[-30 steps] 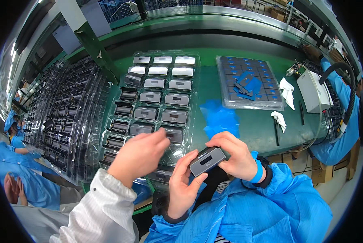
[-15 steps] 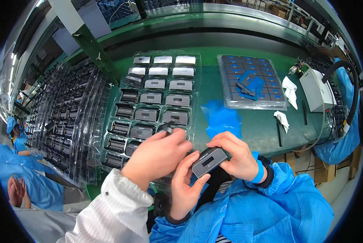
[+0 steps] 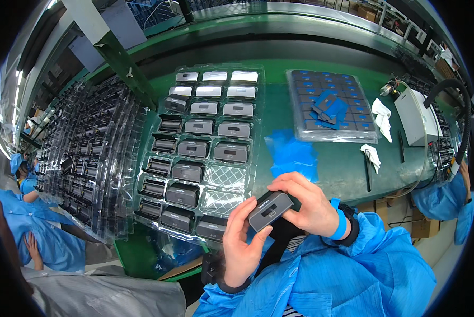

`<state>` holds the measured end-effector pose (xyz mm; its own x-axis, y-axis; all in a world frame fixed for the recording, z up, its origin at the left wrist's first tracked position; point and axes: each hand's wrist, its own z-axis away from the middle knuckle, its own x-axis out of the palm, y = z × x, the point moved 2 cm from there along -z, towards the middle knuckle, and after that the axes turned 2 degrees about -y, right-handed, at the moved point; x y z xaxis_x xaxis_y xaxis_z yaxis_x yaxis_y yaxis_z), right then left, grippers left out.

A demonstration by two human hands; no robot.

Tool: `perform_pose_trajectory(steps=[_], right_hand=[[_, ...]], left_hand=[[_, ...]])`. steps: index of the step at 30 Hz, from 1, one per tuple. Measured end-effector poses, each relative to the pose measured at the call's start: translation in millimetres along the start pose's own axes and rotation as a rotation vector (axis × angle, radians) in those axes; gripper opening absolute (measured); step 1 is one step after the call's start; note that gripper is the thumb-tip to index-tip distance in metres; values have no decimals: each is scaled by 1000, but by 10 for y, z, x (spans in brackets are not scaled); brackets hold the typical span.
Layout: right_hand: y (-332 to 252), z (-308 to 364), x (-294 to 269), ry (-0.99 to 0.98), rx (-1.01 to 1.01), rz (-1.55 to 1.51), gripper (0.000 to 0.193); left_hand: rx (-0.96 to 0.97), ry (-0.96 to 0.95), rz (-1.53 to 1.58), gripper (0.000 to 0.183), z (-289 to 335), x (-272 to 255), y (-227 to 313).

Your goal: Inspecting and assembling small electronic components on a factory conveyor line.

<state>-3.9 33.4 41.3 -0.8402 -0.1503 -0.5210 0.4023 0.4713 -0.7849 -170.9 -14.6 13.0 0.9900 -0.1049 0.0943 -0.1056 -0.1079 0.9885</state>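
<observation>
So the grey box-shaped device (image 3: 271, 211) is up in both hands at the near edge of the desk (image 3: 342, 169), tilted with its right end higher. Shell looks like matte plastic, rounded corners, dark rectangular window in the face. The left hand (image 3: 243, 256) has its fingers pinching the left end, thumb against the lower edge; the right hand (image 3: 317, 210) has its fingers bent round the right end, gripping that side. Can't see the back of it, and some fingertips are tucked out of sight.

Left of that there's a clear moulded tray (image 3: 223, 177) with similar grey casings (image 3: 192, 149), a column of dark ribbed parts (image 3: 164, 143) and diamond crosshatching in two bare pockets. Its top rows are pretty washed out by glare. Crinkly blue film (image 3: 292, 153) lies near a wrapped slab (image 3: 361, 119) of dark rectangles, plus soft white cloths (image 3: 381, 119). The far-left tray stack (image 3: 89, 158) is too jumbled to sort out, and a co-worker's blue coat (image 3: 52, 238) gets cut off by the dark rim.
</observation>
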Motion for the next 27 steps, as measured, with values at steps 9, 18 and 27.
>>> perform_pose_trajectory(steps=[9,18,27], right_hand=[[200,-112,132,-326,284,-666,58],[242,-207,255,-414,384,-619,57],[229,-214,264,-256,185,-434,53]], left_hand=[[64,207,-139,58,57,-33,-91],[58,255,-237,57,54,-94,-66],[26,243,-313,56,54,-131,-102]])
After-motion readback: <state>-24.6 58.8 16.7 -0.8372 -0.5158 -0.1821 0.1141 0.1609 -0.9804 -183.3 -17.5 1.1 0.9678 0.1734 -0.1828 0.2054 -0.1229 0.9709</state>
